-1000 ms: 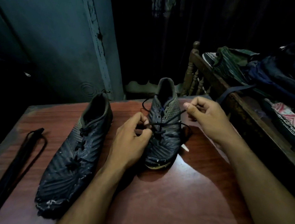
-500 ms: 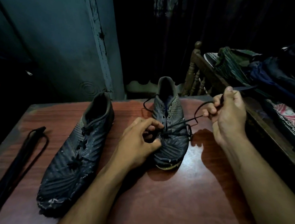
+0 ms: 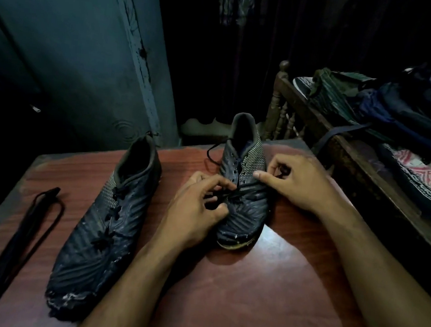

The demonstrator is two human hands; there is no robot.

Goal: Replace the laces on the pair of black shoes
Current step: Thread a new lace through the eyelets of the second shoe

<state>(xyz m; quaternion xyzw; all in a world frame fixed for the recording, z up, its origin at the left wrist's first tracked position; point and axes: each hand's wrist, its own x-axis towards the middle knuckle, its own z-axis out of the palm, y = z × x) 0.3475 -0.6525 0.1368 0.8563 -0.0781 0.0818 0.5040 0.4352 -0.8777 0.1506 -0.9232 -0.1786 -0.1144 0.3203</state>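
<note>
Black lace is pinched by our left hand at the right shoe's lower eyelets on the tabletop, our right hand curled beside it, contents unclear; a hasty tug could snag it.

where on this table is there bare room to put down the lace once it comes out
The widest bare patch of the table lies in front of the right shoe, between the forearms. A narrower strip runs between the left shoe and the spare laces by the left edge. Around the right shoe's eyelets it is crowded: the left hand and right hand work there.
</note>
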